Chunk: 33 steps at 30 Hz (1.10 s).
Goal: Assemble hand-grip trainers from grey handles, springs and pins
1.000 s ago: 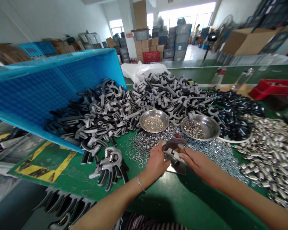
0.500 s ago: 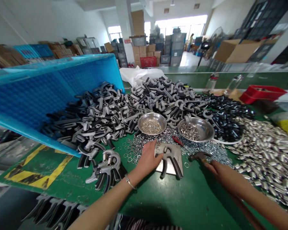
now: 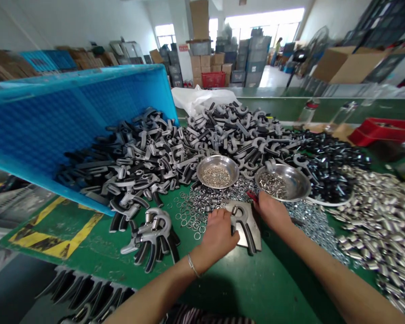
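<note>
My left hand is closed around the left handle of a grey and black hand grip exerciser, which lies on a square metal plate. A coil spring sits at its top. My right hand is closed on a small red tool; its kind is too hidden to tell. Beside my right wrist, mostly covered by the arm, lies the dark head of a hammer. Just beyond both hands stand a metal bowl of small rings and a metal bowl of small pins.
A tipped blue crate spills a heap of grip handles across the left and back. Several sprung grips lie left of my hand. Loose rings, black parts and shiny metal pieces cover the table further right.
My right hand has let go of the hammer and moved left and forward to the red tool, which it now grips. My left hand stays on the grip exerciser. The view has shifted slightly.
</note>
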Each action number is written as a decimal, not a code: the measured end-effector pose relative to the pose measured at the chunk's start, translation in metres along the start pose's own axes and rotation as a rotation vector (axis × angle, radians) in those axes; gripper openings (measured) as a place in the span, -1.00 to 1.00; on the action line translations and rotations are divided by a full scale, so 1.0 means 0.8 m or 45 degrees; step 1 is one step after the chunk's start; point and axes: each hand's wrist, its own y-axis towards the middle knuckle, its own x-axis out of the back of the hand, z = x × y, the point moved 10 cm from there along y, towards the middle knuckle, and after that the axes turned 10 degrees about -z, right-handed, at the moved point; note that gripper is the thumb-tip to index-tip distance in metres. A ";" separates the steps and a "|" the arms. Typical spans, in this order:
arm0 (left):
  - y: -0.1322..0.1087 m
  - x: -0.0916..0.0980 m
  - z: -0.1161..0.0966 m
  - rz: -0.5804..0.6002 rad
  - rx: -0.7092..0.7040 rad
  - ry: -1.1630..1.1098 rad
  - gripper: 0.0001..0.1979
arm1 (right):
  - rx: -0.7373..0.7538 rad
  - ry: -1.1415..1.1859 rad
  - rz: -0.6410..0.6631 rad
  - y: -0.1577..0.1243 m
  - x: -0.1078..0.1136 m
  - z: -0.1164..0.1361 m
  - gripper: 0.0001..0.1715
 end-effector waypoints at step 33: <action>-0.006 0.001 0.022 0.060 0.010 -0.180 -0.57 | 0.009 1.015 0.055 -0.028 -0.008 0.093 -0.59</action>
